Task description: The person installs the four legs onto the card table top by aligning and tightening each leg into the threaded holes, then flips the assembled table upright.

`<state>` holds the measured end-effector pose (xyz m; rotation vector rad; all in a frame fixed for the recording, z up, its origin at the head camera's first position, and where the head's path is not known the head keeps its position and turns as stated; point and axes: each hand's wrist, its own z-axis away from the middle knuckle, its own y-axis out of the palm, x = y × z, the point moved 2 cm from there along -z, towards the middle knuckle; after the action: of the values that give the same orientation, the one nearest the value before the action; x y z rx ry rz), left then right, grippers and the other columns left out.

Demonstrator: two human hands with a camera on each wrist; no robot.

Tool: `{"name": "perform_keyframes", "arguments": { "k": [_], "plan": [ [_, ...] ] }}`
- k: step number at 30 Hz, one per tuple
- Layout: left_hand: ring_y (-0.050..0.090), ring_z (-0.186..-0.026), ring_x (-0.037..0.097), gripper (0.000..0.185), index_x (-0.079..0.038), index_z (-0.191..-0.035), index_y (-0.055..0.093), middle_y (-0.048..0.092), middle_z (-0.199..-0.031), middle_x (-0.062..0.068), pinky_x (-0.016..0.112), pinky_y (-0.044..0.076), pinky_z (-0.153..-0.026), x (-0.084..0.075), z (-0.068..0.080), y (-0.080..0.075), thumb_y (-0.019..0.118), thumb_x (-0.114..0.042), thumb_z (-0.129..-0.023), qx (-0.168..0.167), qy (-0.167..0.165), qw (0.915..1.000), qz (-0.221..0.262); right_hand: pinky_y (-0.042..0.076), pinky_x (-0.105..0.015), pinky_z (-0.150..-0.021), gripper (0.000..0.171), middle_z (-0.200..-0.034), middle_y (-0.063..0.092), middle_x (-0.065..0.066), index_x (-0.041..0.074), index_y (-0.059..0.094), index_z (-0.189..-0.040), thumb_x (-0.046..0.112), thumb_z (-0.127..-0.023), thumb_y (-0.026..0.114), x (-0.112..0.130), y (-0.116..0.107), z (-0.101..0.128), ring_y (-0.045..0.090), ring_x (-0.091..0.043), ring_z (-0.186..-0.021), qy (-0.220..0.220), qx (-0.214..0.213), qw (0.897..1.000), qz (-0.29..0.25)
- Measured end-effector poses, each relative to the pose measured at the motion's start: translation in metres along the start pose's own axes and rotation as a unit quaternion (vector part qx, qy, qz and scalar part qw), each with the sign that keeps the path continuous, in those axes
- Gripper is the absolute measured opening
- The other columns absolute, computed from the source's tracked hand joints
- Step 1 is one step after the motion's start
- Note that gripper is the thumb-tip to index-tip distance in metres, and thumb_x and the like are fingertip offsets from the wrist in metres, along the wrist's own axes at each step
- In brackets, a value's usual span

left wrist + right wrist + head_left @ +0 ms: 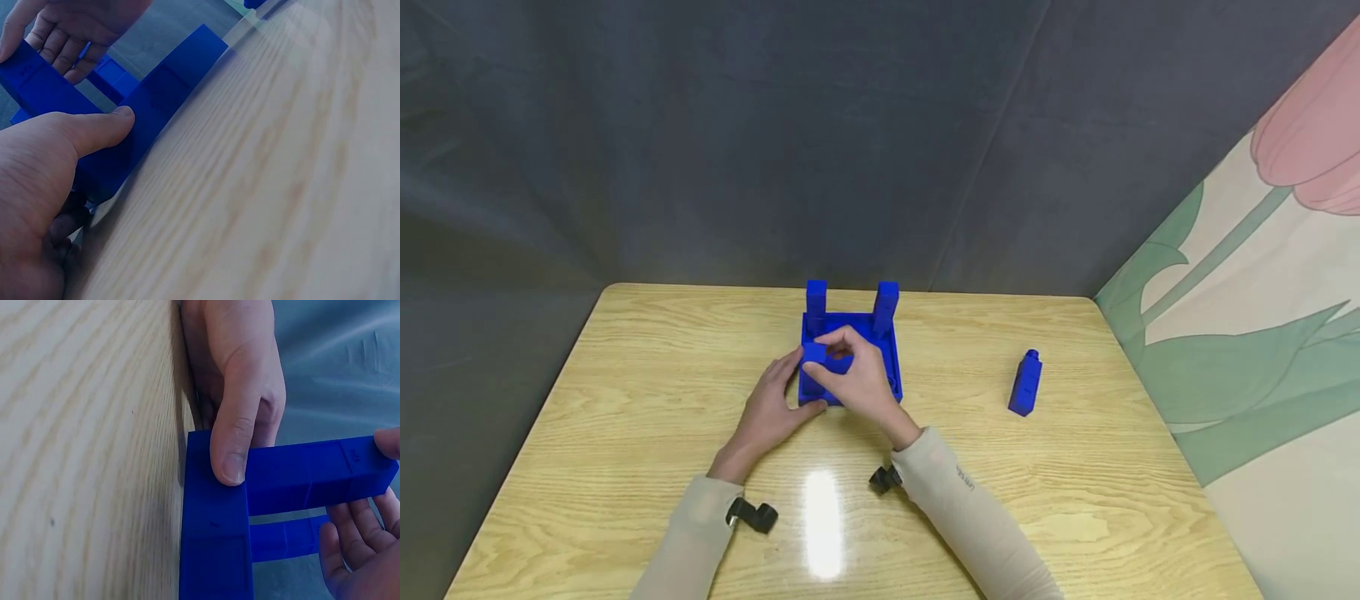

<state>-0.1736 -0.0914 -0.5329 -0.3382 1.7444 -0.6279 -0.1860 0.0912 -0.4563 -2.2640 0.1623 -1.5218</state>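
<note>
Surface: a light wooden table (625, 400) with rounded corners, a dark grey curtain behind it and a tulip-patterned panel at 3 o'clock.
Blue base: a square blue base (887, 354) lies flat on the table near its far middle, at 12 o'clock from the person.
Standing posts: two blue posts stand upright at the base's far corners, the left post (816, 302) at 11 o'clock and the right post (886, 304) at 1 o'clock of the base.
Post in hand: a third blue post (312, 475) sits at the base's near-left corner, at about 7 o'clock of the base; whether it is fully seated I cannot tell.
Right hand: the right hand (859, 379) reaches over the base, fingers curled and pinching this post near its top; in the right wrist view the fingertips touch the post's end.
Left hand: the left hand (769, 410) rests at 9 o'clock of the base, its thumb (234, 447) pressed flat against the base's near-left corner, the other fingers curled along the base's left side.
Loose post: a fourth blue post (1025, 383) lies well apart on the table at 3 o'clock of the base, touched by neither hand.
Sleeves: both forearms wear beige sleeves with a black wrist mount on each.
</note>
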Motion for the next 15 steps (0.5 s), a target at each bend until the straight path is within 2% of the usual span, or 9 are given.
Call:
{"name": "perform_keyframes", "arguments": {
  "k": [7, 15],
  "plan": [
    [0.038, -0.16, 0.047, 0.101, 0.0, -0.172, 0.036, 0.043, -0.172, 0.023, 0.068, 0.034, -0.128, -0.001, -0.0001, 0.0002, 0.091, -0.032, -0.094, -0.006, 0.004, 1.0, 0.004, 0.062, -0.048, -0.097, 0.033, -0.118, 0.075, -0.014, 0.002, 0.075, -0.124, 0.011, -0.095, 0.087, 0.0024, 0.0038, 0.002, 0.071, -0.031, -0.107, 0.02, -0.029, 0.999, -0.002],
    [0.039, -0.16, 0.047, 0.101, 0.0, -0.172, 0.036, 0.043, -0.172, 0.023, 0.068, 0.035, -0.127, -0.0005, 0.0004, -0.0001, 0.092, -0.032, -0.094, -0.005, 0.0, 1.0, 0.002, 0.062, -0.04, -0.096, 0.033, -0.119, 0.074, -0.014, 0.002, 0.073, -0.125, 0.011, -0.096, 0.086, 0.0052, 0.0059, 0.0029, 0.07, -0.028, -0.107, 0.029, -0.032, 0.999, -0.007]
  ]
}}
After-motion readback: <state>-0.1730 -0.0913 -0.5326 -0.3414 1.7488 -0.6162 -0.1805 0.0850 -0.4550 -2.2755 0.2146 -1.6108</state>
